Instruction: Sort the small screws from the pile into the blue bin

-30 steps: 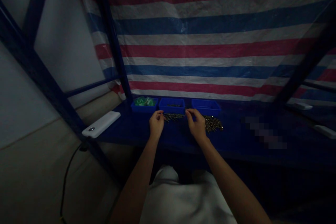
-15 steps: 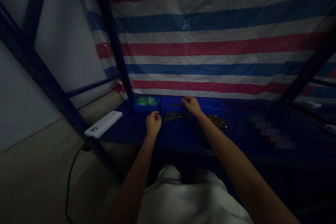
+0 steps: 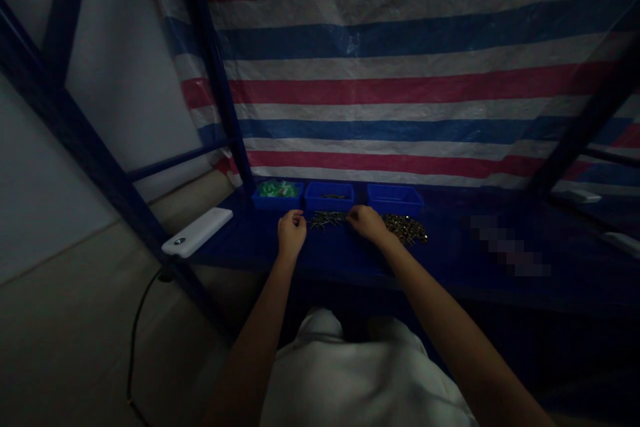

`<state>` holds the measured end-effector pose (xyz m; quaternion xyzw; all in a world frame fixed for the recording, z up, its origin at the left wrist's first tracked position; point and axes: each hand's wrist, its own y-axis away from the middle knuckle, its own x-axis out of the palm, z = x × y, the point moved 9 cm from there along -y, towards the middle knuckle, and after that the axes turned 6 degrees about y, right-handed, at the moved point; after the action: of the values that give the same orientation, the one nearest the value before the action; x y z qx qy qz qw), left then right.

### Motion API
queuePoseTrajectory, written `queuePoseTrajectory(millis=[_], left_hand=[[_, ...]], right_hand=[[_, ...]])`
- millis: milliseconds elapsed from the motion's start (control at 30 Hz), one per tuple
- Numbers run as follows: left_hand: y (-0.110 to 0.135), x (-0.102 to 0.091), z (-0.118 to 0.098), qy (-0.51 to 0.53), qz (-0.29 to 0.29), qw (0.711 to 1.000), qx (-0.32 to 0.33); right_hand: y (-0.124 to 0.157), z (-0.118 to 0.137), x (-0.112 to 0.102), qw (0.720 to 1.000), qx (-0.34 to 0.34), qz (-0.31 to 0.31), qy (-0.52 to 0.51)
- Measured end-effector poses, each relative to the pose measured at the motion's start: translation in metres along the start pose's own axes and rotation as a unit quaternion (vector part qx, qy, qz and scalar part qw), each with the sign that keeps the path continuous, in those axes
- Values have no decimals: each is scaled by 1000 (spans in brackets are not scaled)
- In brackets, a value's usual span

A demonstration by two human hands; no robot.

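A small pile of long, thin metal pieces, like screws or nails, lies on the blue table between my two hands. My left hand is closed at the pile's left side, its thumb and fingers curled together; what it pinches, if anything, is too small and dark to make out. At the right end of the same pile, my right hand has its fingertips pressed together, their contents hidden. Just beyond my right wrist is a heap of small brass-coloured parts. Behind the pile, a blue bin holds a few thin pieces.
Left of it stands a blue bin with green plastic pieces; another blue bin stands to the right. A white power bank lies at the table's left edge. Blue frame posts and a striped sheet enclose the back.
My right hand has come back from over the middle bin and down to the right end of the thin metal pile. My left hand has stayed almost in place.
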<state>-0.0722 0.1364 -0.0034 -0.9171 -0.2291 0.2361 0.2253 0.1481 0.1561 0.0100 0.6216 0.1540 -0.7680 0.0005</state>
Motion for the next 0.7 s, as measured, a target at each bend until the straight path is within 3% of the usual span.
queuePoseTrajectory(millis=[300,500,600,700], left_hand=[[0,0,0,-6,6,1000,-4],[0,1,0,-21,12,1000,-13],[0,1,0,-19,14,1000,-16],[0,1,0,-18,15,1000,-15]], right_hand=[[0,24,7,992,-10,12,128],[-2,23,10,990,-9,25,137],[-3,11,9,996,32,17,76],[-1,3,-4,992,66,-72,-82]])
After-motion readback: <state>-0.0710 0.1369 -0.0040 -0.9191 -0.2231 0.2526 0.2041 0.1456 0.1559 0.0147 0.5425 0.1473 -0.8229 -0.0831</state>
